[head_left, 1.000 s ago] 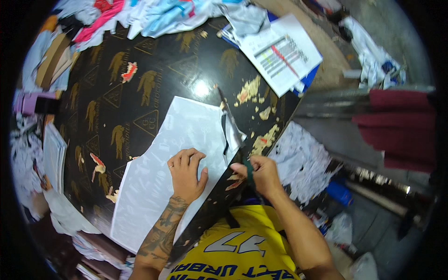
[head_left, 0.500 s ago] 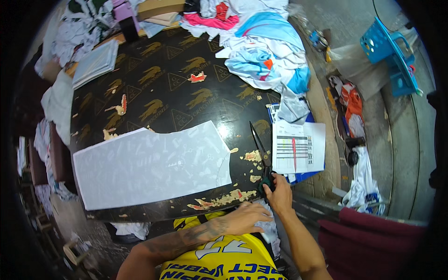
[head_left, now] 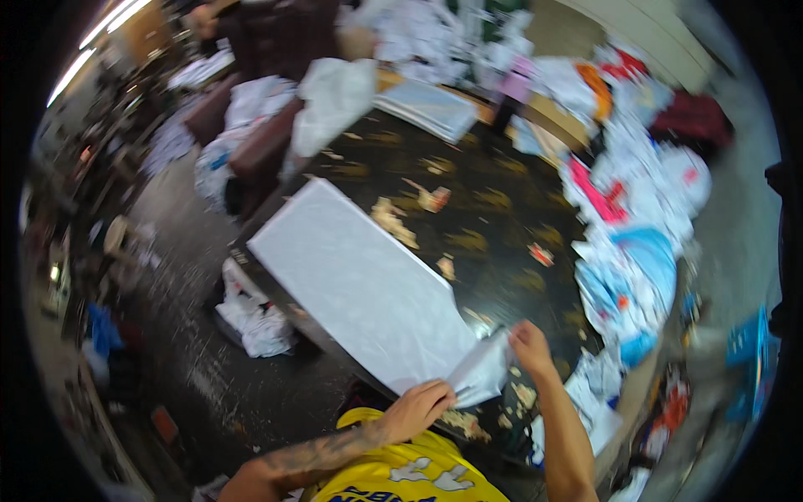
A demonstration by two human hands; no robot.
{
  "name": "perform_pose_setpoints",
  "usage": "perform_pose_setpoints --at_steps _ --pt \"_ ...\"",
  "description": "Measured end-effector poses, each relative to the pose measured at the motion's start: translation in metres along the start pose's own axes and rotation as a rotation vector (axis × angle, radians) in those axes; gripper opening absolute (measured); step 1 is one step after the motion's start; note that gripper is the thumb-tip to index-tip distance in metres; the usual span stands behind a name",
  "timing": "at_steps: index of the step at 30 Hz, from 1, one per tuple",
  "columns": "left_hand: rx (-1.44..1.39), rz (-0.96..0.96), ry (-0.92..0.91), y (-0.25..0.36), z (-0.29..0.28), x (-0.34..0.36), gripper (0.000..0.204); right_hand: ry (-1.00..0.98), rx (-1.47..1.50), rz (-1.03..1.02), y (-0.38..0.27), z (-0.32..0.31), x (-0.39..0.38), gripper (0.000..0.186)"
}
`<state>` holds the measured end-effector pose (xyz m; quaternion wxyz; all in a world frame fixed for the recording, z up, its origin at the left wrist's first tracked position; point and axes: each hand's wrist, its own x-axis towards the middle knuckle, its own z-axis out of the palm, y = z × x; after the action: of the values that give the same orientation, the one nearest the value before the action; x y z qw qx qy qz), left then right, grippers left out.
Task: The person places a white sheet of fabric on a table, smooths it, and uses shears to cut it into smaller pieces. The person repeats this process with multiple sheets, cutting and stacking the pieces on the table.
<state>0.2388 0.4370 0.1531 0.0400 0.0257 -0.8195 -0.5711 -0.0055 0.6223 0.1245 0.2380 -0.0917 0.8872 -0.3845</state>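
A white cut cloth piece [head_left: 360, 289] lies slantwise across the dark table, long and flat with a curved notch on its far side. My right hand [head_left: 529, 345] pinches its right end and holds that part raised in a fold off the tabletop. At the near edge, close to my body, my left hand [head_left: 422, 408] is closed on the cloth with bent fingers. The picture is somewhat blurred, and I cannot make out the black scissors in it.
The black table [head_left: 502, 217] has worn, peeled patches. Crumpled white and blue garments [head_left: 631, 284] cover its right side. A stack of pale folded sheets [head_left: 428, 109] lies at the far edge. Maroon chairs [head_left: 266, 142] stand to the left, and a blue basket [head_left: 747, 341] is at far right.
My view has turned left. My right hand has let go of the scissors and lifted the cloth's right end. My left hand has moved from in front of my body onto the cloth's near edge.
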Motion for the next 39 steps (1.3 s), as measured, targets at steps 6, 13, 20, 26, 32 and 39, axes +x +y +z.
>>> perform_pose_setpoints --at_steps 6,13,20,26,32,39 --pt "-0.217 -0.442 0.949 -0.013 -0.145 -0.061 0.019 -0.194 0.064 -0.551 -0.169 0.058 0.018 0.042" --pt "0.146 -0.388 1.235 -0.178 -0.273 0.014 0.025 0.050 -0.024 -0.616 -0.298 0.223 0.117 0.044" --pt "0.849 -0.299 0.534 -0.181 -0.216 0.043 0.080 0.025 -0.113 -0.202 -0.139 0.167 0.045 0.025" --pt "1.110 -0.178 -0.040 -0.184 -0.211 0.151 0.094 0.425 -0.178 0.009 0.016 0.034 -0.047 0.024" --pt "0.814 0.058 0.289 -0.125 -0.125 0.164 0.080 0.944 -0.318 0.472 0.143 -0.104 -0.088 0.021" --pt "0.492 0.160 -0.166 -0.046 0.014 0.127 0.053 0.974 -0.664 0.250 0.236 -0.171 -0.085 0.034"
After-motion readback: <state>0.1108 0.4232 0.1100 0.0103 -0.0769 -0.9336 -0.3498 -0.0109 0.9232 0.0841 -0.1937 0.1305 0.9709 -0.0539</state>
